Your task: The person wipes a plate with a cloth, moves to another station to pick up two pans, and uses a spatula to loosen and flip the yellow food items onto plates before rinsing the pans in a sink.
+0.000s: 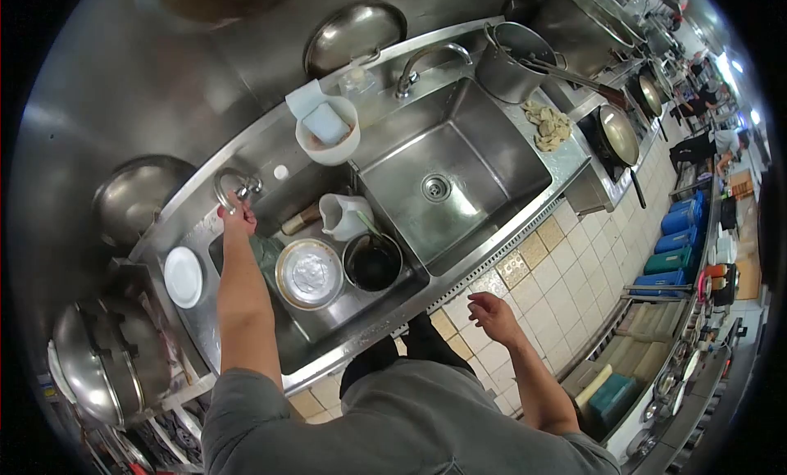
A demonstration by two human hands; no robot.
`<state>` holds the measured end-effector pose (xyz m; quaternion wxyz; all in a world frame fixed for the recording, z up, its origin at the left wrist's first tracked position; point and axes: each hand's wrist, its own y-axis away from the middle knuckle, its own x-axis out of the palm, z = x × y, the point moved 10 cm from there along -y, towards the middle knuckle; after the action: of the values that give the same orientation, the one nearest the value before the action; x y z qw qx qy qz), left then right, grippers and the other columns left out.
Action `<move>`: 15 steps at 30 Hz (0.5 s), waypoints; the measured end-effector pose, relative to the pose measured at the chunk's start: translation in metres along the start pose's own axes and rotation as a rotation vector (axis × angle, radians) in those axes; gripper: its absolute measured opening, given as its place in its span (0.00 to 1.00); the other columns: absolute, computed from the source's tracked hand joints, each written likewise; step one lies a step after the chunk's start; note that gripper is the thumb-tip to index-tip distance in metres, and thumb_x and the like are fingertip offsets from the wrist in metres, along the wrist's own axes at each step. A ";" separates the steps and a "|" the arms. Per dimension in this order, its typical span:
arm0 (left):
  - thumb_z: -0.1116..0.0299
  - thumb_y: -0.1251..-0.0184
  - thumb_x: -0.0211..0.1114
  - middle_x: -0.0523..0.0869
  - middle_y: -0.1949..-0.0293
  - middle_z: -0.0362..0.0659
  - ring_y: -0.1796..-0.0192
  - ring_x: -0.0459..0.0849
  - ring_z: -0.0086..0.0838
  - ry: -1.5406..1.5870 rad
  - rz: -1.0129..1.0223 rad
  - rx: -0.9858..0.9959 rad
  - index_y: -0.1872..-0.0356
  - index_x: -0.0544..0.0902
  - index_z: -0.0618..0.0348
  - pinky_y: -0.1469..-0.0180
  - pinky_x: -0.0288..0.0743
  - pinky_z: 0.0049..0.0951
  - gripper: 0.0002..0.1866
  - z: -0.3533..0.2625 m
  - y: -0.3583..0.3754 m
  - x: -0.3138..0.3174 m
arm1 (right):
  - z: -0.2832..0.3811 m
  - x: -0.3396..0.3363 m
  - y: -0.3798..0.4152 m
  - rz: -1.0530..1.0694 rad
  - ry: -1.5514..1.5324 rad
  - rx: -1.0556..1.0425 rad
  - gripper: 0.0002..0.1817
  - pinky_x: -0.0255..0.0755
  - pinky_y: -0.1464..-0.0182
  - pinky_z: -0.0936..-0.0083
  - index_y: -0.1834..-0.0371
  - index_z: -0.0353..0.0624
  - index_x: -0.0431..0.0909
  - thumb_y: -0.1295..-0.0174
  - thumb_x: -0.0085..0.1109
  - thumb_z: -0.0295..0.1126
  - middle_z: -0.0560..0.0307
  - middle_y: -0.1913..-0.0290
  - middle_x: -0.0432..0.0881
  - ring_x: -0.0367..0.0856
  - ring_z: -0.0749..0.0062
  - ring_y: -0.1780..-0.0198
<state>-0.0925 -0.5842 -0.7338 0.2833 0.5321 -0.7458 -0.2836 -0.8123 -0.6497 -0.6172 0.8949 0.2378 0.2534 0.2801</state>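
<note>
My left hand (238,216) reaches over the left sink basin, its fingers closed on the curved spout of a faucet (225,180). In that basin below sit a shiny metal bowl (311,275), a dark-filled pot (372,263), and a white pitcher (344,216). Beside the pitcher lies a wooden-handled tool (301,220), its far end hidden. My right hand (492,311) hangs over the tiled floor, in front of the sink edge, with loosely bent fingers and nothing in them.
A second basin (438,155) with a drain adjoins on the right. Along the back ledge stand a white container with a sponge (327,135), a faucet (407,77), and a large pot (512,61). A crumpled cloth (547,126) and a wok (616,136) are farther right. People work in the background.
</note>
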 end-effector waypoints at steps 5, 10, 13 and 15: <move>0.45 0.24 0.60 0.77 0.77 0.36 0.76 0.76 0.24 0.132 0.270 -0.129 0.64 0.80 0.54 0.74 0.73 0.24 0.21 0.079 0.068 0.053 | -0.032 -0.040 -0.003 -0.063 -0.044 0.024 0.17 0.81 0.64 0.74 0.42 0.39 0.79 0.30 0.58 0.33 0.51 0.60 0.87 0.87 0.71 0.62; 0.63 0.26 0.66 0.83 0.65 0.44 0.64 0.83 0.27 0.014 0.541 0.037 0.60 0.80 0.59 0.63 0.81 0.28 0.10 0.080 0.096 0.063 | -0.098 -0.069 -0.018 -0.109 -0.046 0.094 0.16 0.79 0.69 0.76 0.41 0.38 0.78 0.30 0.56 0.30 0.56 0.62 0.84 0.84 0.76 0.65; 0.62 0.26 0.65 0.85 0.63 0.48 0.60 0.85 0.30 -0.309 0.498 0.172 0.59 0.81 0.60 0.58 0.82 0.32 0.11 0.045 0.102 0.047 | -0.148 -0.092 -0.032 -0.202 -0.050 0.137 0.16 0.77 0.74 0.77 0.43 0.37 0.79 0.30 0.56 0.31 0.54 0.62 0.84 0.85 0.74 0.69; 0.60 0.26 0.64 0.86 0.61 0.52 0.58 0.86 0.34 -0.539 0.366 0.239 0.59 0.83 0.62 0.56 0.83 0.36 0.13 0.030 0.133 0.039 | -0.202 -0.105 -0.039 -0.231 -0.066 0.157 0.14 0.75 0.77 0.76 0.47 0.37 0.80 0.30 0.55 0.32 0.54 0.66 0.83 0.84 0.72 0.71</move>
<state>-0.2090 -0.5811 -0.6530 0.0578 0.3248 -0.9049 -0.2690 -0.9916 -0.6861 -0.7588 0.9076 0.2857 0.2705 0.1465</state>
